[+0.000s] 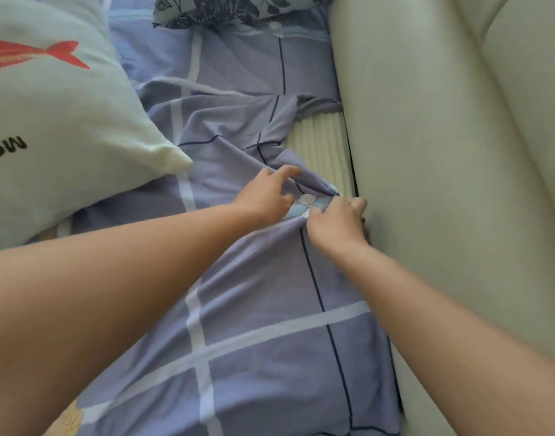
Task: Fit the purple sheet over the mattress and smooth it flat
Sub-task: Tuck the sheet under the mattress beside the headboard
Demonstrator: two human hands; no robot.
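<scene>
Your right hand pinches the bunched sheet edge beside the cream panel, its fingertips hidden in the fold. Your left hand curls round the same bunch. One strip of bare mattress shows beyond. Two pillows, both cut off: fish pillow, floral pillow.
</scene>
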